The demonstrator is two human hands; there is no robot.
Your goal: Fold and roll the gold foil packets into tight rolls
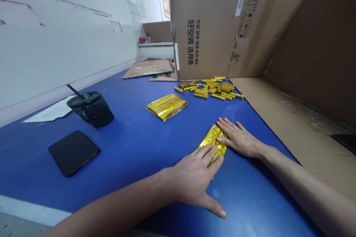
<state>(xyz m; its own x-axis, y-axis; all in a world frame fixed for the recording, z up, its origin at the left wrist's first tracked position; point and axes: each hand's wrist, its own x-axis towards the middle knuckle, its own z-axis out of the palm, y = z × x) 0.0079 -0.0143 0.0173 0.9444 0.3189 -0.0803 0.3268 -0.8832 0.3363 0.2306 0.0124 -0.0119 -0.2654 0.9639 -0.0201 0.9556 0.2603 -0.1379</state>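
A folded piece of gold foil (213, 142) lies on the blue table (133, 177), pinned flat under both hands. My left hand (193, 174) presses its fingers on the near end of the foil. My right hand (236, 139) rests palm down on the far side, with its fingertips on the foil's edge. Further up the table, a flat stack of gold foil sheets (167, 106) lies to the left of a loose pile of small gold foil rolls (211, 89). Neither hand touches the stack or the pile.
A black phone (73, 153) lies face down at left, beside a dark plastic cup with a straw (91, 109) and a white paper (50, 113). A large cardboard box panel (211, 29) stands behind the rolls. A cardboard sheet (292, 118) borders the table's right edge.
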